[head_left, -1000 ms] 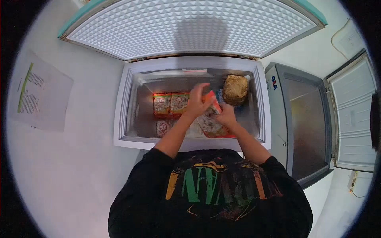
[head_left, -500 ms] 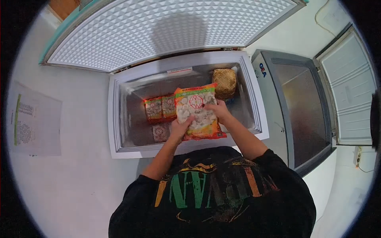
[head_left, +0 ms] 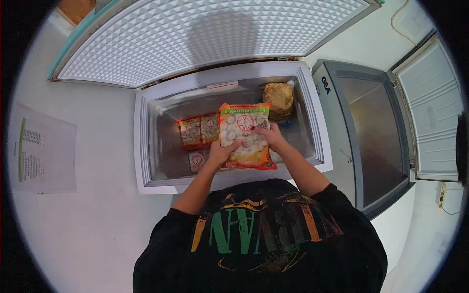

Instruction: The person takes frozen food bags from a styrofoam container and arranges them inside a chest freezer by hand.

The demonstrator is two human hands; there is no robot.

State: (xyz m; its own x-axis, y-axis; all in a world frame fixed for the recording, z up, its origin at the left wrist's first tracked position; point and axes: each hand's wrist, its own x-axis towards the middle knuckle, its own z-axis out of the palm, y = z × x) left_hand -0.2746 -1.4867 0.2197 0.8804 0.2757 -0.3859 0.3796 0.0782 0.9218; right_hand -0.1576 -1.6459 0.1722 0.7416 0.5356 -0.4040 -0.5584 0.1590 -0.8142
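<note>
Bakso packet [head_left: 251,142] now squarely facing you, unlike second ago; likely easier to read. Your left hand [head_left: 221,152], right hand [head_left: 274,137] grip opposite sides.

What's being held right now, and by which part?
The orange-trimmed bag, by its sides: left grip at the lower left edge, right grip about midway up the right edge.

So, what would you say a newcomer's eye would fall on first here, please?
Probably the bright red, orange and green bag of bakso, held in the left hand and right hand over the open chest freezer. After that, perhaps the woven basket in the freezer's far right corner, and the white, studded freezer lid raised behind.
</note>
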